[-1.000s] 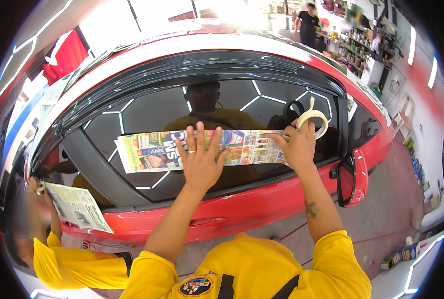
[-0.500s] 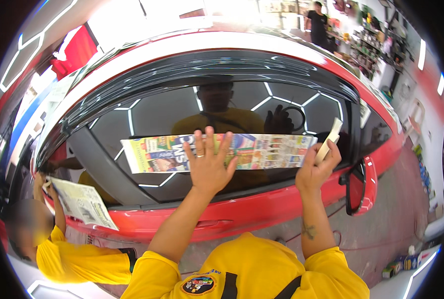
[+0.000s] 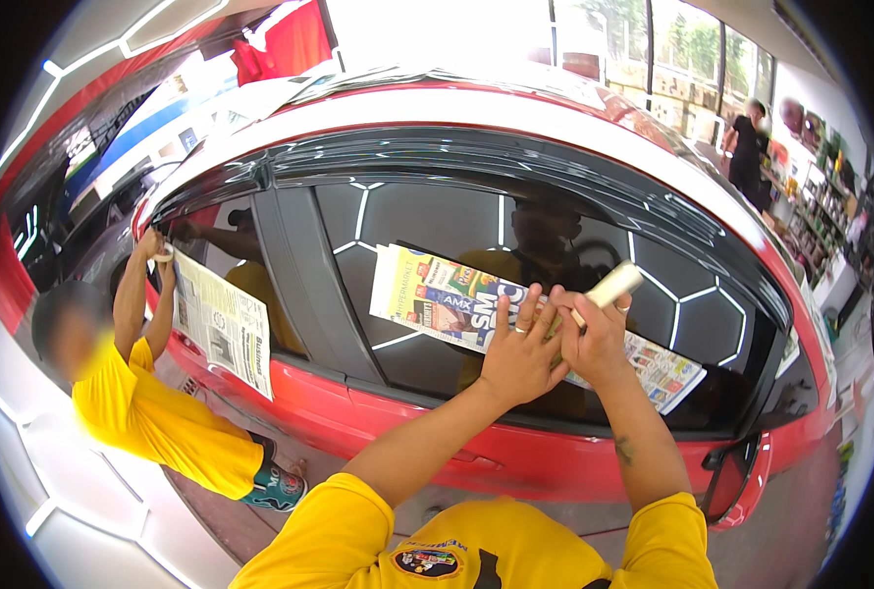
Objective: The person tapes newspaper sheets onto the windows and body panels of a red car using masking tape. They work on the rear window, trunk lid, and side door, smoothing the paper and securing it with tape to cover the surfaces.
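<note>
A folded strip of colourful newspaper (image 3: 432,299) lies slantwise against the dark side window (image 3: 437,211) of a red car. My left hand (image 3: 520,363) presses on its middle, palm down with the fingers stretched out. Right beside it, my right hand (image 3: 599,344) grips a cream roll of masking tape (image 3: 613,285), seen nearly edge-on. The right fingers touch or nearly touch the left fingertips over the paper. Both hands hide part of the printed sheet; whether any tape sticks to it, I cannot tell.
A co-worker in a yellow shirt (image 3: 167,412) at the left holds a newspaper sheet (image 3: 223,319) and a tape roll at the rear window. The car's side mirror (image 3: 736,481) juts out at the lower right. Another person in black (image 3: 748,147) stands by shelves farther back.
My right hand has come left with the tape to my left hand on the paper. The view has turned, and the newspaper strip now slants down to the right. The co-worker's sheet is nearer the window.
</note>
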The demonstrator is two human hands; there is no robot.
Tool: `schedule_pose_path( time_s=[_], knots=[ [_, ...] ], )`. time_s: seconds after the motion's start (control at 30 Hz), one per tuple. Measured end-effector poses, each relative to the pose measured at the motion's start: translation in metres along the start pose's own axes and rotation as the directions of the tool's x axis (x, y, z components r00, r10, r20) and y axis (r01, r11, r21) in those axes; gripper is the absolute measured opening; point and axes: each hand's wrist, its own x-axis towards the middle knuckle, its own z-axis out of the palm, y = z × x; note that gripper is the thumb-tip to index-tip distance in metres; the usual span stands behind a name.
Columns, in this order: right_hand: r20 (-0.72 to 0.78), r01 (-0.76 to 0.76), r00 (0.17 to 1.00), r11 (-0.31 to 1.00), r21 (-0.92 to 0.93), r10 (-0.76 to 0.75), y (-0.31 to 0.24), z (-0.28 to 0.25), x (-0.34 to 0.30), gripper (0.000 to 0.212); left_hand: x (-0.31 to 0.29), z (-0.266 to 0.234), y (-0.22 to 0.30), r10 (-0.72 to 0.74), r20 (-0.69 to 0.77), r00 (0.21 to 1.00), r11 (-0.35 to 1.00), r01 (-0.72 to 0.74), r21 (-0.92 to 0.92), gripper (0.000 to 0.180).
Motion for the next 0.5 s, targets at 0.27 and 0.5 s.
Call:
schedule_pose_path(
  time_s=[0.27,0.5],
  knots=[
    [-0.059,0.185,0.982,0.974,0.128,-0.179,0.019,-0.008,-0.016,0.029,0.001,-0.031,-0.031,-0.118,-0.017,0.993,0.990,0.116,-0.083,0.083],
    [-0.069,0.146,0.985,0.981,-0.129,-0.156,-0.006,-0.009,0.000,0.039,-0.022,-0.106,-0.150,-0.156,-0.003,0.988,0.957,0.152,0.246,0.086]
  ],
)
